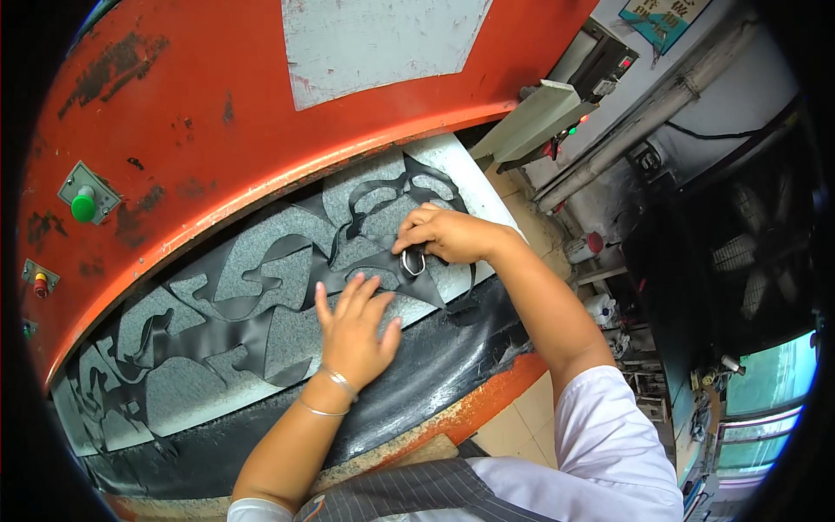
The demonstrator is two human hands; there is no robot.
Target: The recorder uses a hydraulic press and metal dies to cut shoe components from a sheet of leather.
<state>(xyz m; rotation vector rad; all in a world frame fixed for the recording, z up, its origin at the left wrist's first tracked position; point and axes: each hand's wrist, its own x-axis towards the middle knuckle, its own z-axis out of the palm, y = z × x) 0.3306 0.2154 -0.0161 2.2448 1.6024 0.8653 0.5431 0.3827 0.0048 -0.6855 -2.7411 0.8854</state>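
My right hand [444,235] pinches a small loop-shaped cutting die [413,262] with a bright metal edge, set on the black leather sheet [237,337]. My left hand [355,326] lies with fingers spread over the same sheet, its fingertips near a cut-out left of the die. The sheet, flexible and full of curved holes, stretches to the far left in thin strips. Beneath it lies a long pale cutting board [478,187], whose speckled grey surface shows through the holes. The die's upper part is hidden by my right fingers.
A large red press [235,96] overhangs the board's back edge, with a green push button [83,206] at left. Black sheeting [391,396] covers the ledge in front. At right stand a control box [531,122], a pipe [670,104] and a dark fan [739,244].
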